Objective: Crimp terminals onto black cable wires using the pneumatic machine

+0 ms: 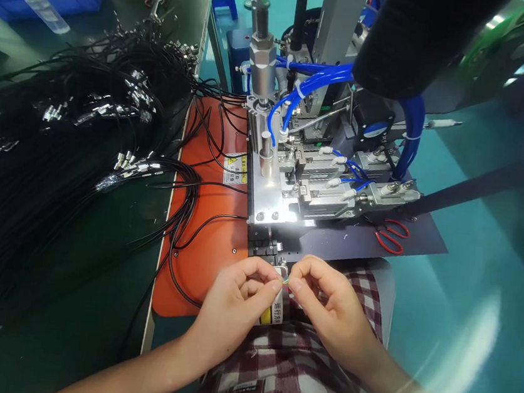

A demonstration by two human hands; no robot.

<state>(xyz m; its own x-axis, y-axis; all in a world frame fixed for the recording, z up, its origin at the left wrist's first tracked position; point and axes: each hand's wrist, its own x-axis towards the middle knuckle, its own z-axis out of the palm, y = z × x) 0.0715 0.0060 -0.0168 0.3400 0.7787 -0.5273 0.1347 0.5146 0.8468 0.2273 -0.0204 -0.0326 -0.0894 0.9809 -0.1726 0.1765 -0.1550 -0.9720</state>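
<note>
My left hand (239, 298) is closed in a pinch, thumb against fingertips, at the near end of the machine. Opposite it, my right hand (330, 296) pinches too, its fingertips a short way from the left ones. Thin coloured wires (286, 281) show in the small gap between both hands; the fingers cover most of them. Just beyond the fingertips lies the machine's feed track (263, 247). A label with yellow and black print (272, 311) sits below the hands.
A metal machine (262, 190) with blue air hoses (323, 77) stands ahead. Black cables (187, 207) cross the orange plate (210, 235) at left, beside a large cable pile (61, 136). Red-handled scissors (392, 236) lie at right. A blue bin (76, 2) stands far left.
</note>
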